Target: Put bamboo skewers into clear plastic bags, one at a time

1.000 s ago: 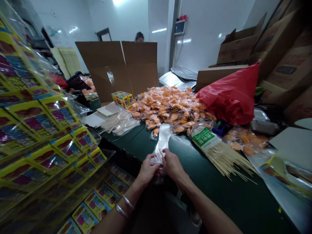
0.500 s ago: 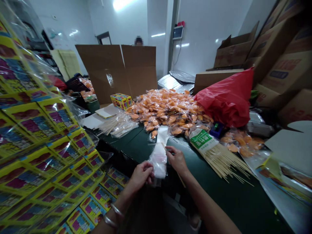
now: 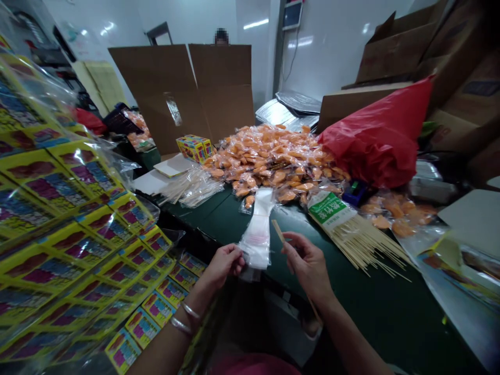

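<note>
Bare hands work at the near edge of a dark green tabletop [image 3: 375, 317], a clear plastic bag [image 3: 257, 239] in one and a wooden skewer [image 3: 278, 230] in the other. The left hand [image 3: 224, 265], bangles [image 3: 182, 317] at its wrist, closes in a narrow grip on the bag's lower edge. The bag lies between the hands, its upper end reaching toward a heap of orange wrapped packets [image 3: 269, 161] near the middle of the tabletop. The right hand [image 3: 307, 265] holds the skewer in a narrow grip of thumb and fingers, tip pointing up, near the bag and apparently not touching it. A bundle of bamboo skewers [image 3: 361, 245] with a green label lies toward the right edge, and yellow printed packs [image 3: 78, 208] are stacked along the left side. Compared with half a second earlier, the right hand sits farther from the bag.
</note>
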{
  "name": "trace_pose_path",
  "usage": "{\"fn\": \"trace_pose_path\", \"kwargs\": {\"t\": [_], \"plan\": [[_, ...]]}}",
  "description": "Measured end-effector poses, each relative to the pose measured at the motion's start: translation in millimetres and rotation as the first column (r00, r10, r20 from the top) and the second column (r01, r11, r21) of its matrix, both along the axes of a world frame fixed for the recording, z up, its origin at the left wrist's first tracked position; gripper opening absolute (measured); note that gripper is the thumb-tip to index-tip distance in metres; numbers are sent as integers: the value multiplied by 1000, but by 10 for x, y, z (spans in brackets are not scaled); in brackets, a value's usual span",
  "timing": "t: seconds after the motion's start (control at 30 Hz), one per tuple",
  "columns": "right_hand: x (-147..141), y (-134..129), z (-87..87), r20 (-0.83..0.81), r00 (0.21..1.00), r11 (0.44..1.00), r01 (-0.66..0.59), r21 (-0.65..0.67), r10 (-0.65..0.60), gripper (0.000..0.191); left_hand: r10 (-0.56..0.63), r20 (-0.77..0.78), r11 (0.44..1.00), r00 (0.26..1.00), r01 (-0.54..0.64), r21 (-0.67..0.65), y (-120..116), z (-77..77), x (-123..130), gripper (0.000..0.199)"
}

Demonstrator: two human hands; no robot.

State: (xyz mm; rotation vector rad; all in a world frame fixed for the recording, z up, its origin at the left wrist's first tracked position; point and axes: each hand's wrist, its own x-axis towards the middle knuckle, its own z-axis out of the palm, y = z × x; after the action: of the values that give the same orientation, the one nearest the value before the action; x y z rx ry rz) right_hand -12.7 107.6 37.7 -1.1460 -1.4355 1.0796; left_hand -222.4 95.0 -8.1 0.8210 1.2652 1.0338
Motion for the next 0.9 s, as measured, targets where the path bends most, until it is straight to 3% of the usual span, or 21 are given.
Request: {"fn": "trace_pose_path", "kwargs": {"t": [0.13,0.23,0.43,0.63,0.77,0.9], "plan": [[-75,-25,-66,150,967,973,-219,66,208,25,-21,-38,999,999,20,-28,-53,45,-44,21],[-150,37,-194,236,937,958,-279,65,257,20,14,-57,994,998,-20,-103,-164,66,-102,28],[-118,73,-342,208,952,972,-233,14,225,23,106,-79,979,991,-118,-168,-313,33,-193,34],[-26,77,-376,186,964,981,-191,-15,191,21,351,-173,932,920,-362,-36,-390,-126,-240,41],[-45,21,-374,183,965,982,-183,-35,187,16,332,-148,939,932,-341,-43,-406,-226,-55,42],[-79,-83,-355,203,954,975,-219,-38,222,13,331,-19,944,944,-331,-11,-359,-277,121,35]]}}
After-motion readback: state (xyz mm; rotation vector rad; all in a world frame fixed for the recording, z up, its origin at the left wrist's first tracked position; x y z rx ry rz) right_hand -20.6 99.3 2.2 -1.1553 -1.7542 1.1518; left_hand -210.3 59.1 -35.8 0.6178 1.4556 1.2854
